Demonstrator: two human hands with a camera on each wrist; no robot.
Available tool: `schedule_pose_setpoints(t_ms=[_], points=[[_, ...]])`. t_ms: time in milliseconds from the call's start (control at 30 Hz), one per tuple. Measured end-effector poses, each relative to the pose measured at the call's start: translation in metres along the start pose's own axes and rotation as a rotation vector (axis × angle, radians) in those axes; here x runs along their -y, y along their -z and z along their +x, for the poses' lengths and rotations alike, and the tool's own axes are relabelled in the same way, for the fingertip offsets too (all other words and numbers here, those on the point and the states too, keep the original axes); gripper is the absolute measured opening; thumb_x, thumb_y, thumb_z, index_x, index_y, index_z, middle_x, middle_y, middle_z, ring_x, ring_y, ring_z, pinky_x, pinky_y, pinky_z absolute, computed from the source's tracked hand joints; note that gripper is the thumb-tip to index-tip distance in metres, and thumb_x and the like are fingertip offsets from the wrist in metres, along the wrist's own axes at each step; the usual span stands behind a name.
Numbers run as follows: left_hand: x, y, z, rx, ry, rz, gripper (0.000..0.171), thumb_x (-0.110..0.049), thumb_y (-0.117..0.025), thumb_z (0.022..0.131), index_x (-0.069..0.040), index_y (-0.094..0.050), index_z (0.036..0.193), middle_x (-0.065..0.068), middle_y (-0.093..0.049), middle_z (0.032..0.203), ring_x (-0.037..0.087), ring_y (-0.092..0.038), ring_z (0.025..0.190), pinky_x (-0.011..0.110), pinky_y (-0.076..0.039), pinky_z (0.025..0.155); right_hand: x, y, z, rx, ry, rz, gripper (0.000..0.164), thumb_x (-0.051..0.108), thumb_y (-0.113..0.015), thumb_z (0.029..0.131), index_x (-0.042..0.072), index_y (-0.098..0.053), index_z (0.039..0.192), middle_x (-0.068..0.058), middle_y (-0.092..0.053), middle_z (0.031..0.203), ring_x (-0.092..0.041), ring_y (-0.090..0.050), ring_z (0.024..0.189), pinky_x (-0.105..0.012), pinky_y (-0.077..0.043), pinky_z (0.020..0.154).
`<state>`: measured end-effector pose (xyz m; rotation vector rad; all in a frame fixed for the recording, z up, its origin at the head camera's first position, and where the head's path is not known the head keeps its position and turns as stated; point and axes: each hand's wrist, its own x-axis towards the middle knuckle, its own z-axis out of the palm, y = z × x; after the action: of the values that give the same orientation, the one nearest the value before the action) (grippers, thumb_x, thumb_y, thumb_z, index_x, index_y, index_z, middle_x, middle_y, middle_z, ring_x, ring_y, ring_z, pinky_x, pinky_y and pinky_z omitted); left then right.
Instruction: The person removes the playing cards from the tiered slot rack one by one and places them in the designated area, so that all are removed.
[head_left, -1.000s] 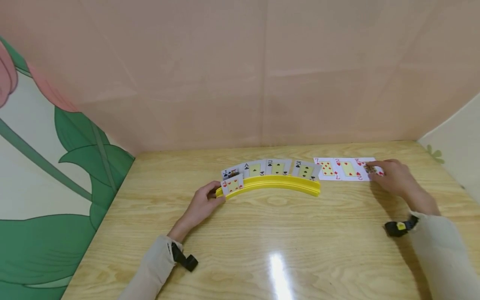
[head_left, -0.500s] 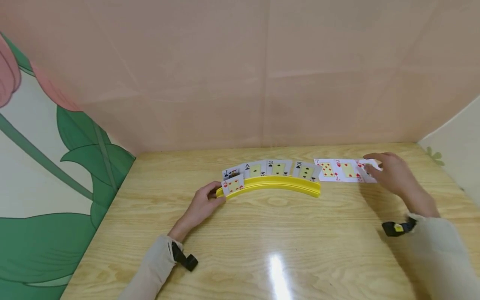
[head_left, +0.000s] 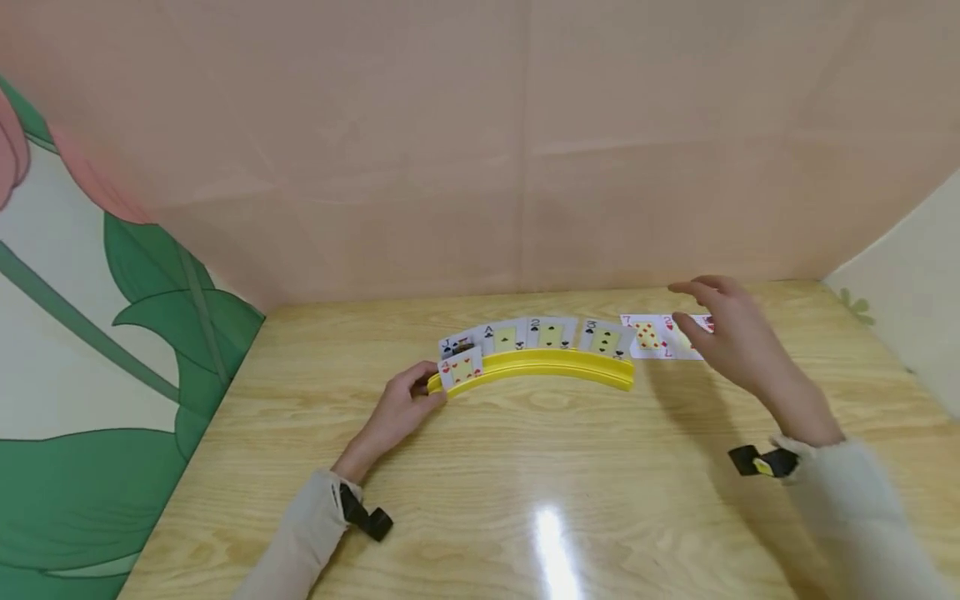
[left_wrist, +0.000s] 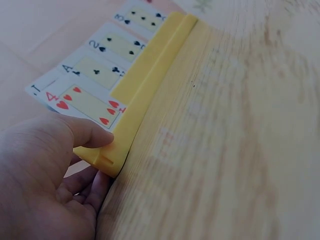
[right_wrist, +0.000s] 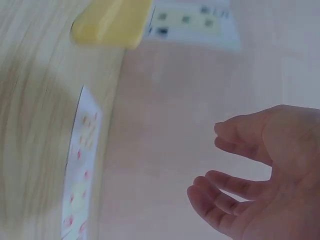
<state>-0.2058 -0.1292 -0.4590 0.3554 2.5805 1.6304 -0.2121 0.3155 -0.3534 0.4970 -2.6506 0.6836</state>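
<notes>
In the head view my left hand (head_left: 400, 408) grips the left end of a curved yellow card holder (head_left: 551, 362). Its thumb (left_wrist: 92, 134) lies along the front, the other fingers behind and under the end. A 4 of hearts (head_left: 461, 369) stands in the front slot. Behind it, a jack (head_left: 452, 345), an ace of clubs (head_left: 505, 336), a 2 of spades (head_left: 552, 334) and a 3 of spades (head_left: 603, 337) stand in a fan. My right hand (head_left: 731, 333) holds nothing, its fingers apart, above a row of cards lying right of the holder.
That row has a 7 of diamonds (head_left: 645, 335), a 2 of hearts (head_left: 678, 343) and a face card (head_left: 708, 322) mostly hidden by my right hand. The wooden table (head_left: 450, 483) meets a pinkish wall (head_left: 412, 208) behind the cards.
My right hand has lifted off the king at the row's right end and moved left over the flat cards, its fingers spreading. My left hand stays on the holder.
</notes>
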Motion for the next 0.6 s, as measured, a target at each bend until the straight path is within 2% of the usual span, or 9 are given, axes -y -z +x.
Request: schedule_pose_setpoints(t_ms=[200, 367, 600], points=[[0.002, 0.002, -0.003, -0.024, 0.008, -0.001, 0.037, -0.008, -0.070, 0.090, -0.007, -0.064, 0.126, 0.007, -0.064, 0.121, 0.020, -0.060, 0.105, 0.035, -0.051, 0.090, 0.046, -0.012, 0.010, -0.014, 0.089, 0.033, 0.039, 0.004, -0.067, 0.092, -0.002, -0.059, 0.130, -0.027, -0.050, 0.132, -0.047, -0.045, 0.120, -0.062, -0.041, 0.090], [0.003, 0.001, -0.005, -0.024, 0.003, -0.001, 0.035, -0.008, -0.069, 0.091, -0.007, -0.063, 0.126, 0.007, -0.064, 0.122, 0.020, -0.060, 0.107, 0.036, -0.051, 0.091, 0.077, -0.024, 0.012, -0.008, 0.148, 0.043, 0.039, 0.003, -0.069, 0.091, 0.001, -0.060, 0.129, -0.024, -0.050, 0.133, -0.042, -0.047, 0.119, -0.058, -0.045, 0.089], [0.002, -0.005, -0.002, -0.029, -0.002, -0.006, 0.036, -0.008, -0.069, 0.092, -0.007, -0.063, 0.127, 0.006, -0.064, 0.121, 0.019, -0.059, 0.107, 0.037, -0.050, 0.092, 0.108, -0.041, 0.019, 0.034, 0.229, 0.109, 0.035, 0.007, -0.066, 0.095, 0.004, -0.061, 0.129, -0.017, -0.052, 0.131, -0.034, -0.049, 0.117, -0.051, -0.048, 0.088]])
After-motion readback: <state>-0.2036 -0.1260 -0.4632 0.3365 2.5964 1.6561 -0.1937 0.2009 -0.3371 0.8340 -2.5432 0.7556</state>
